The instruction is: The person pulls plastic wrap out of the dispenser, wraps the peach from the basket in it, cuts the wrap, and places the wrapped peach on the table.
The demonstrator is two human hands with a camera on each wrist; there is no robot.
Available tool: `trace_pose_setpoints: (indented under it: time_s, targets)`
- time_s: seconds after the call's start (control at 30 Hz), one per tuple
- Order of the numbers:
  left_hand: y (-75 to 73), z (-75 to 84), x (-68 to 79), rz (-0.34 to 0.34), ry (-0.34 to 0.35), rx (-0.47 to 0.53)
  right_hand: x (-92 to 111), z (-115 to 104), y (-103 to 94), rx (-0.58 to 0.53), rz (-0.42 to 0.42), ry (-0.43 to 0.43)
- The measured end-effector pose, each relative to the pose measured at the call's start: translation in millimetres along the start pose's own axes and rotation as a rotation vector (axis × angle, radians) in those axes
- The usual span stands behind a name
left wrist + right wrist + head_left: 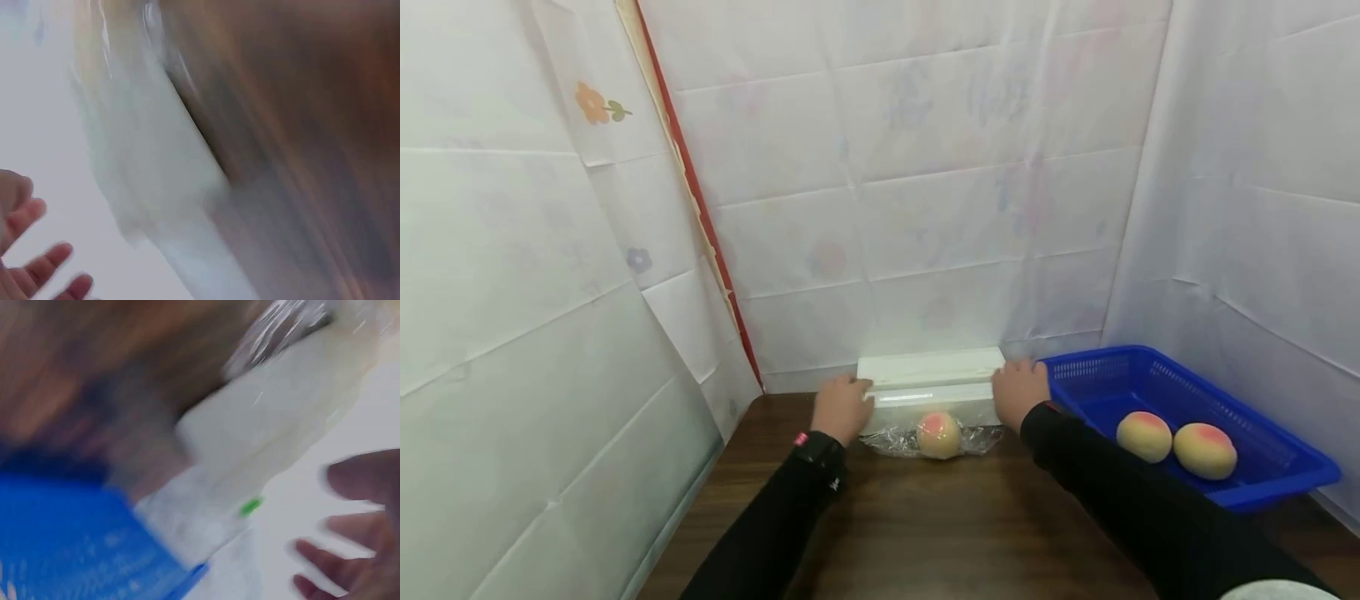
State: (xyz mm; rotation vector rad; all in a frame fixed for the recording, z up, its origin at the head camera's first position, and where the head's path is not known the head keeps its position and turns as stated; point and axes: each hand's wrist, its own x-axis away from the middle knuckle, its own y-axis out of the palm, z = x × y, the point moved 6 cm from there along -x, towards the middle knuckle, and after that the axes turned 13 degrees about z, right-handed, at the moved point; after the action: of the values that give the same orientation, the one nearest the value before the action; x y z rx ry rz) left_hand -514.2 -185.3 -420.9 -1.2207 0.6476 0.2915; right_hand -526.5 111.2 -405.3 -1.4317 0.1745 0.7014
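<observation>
A long white cling film box point(931, 367) stands at the back of the table, its lid raised. From its front edge, clear cling film point(891, 442) spreads under and around a pink-and-yellow peach point(938, 435). My left hand point(842, 407) is at the box's left end; the left wrist view shows its fingers point(47, 265) spread apart with nothing between them. At the opposite end is my right hand point(1021, 390), its fingers point(331, 559) likewise parted and empty in the right wrist view. Both wrist views are blurred.
To the right, a blue plastic basket point(1120, 367) holds two more peaches point(1144, 437), close beside my right forearm. White sheeting point(925, 208) covers the walls behind and on both sides of the dark wooden table point(947, 533).
</observation>
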Motion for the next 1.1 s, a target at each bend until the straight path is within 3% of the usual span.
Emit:
trace_pose_setpoints:
  time_s: [0.03, 0.13, 0.2, 0.27, 0.4, 0.6, 0.87, 1.1]
  targets:
    - [-1.0, 19.1, 3.6, 0.033, 0.068, -0.018, 1.8, -11.2, -0.1, -0.036, 0.023, -0.024]
    - [3.5, 73.1, 12.0, -0.039, 0.214, 0.016, 7.3, -46.3, -1.9, -0.172, 0.035, -0.083]
    - [11.0, 96.2, 15.5, -0.100, 0.254, 0.004, 10.9, -64.0, 0.7, -0.234, 0.036, -0.091]
    - [20.4, 106.6, 17.0, -0.129, 0.268, -0.029, 14.8, -73.5, 9.2, -0.268, 0.040, -0.066]
    - [39.3, 105.9, 21.1, -0.153, 0.256, -0.047, 22.5, -81.3, 29.4, -0.318, 0.048, -0.012]
    - [55.2, 91.5, 23.1, -0.145, 0.183, 0.085, 30.4, -85.7, 33.7, -0.386, 0.029, 0.058]
    - [42.9, 90.2, 27.0, -0.096, 0.178, 0.205, 29.3, -83.2, 26.6, -0.491, 0.019, 0.086]
    - [31.6, 95.9, 39.8, -0.106, 0.201, 0.230, 40.2, -82.6, 22.8, -0.524, -0.016, 0.074]
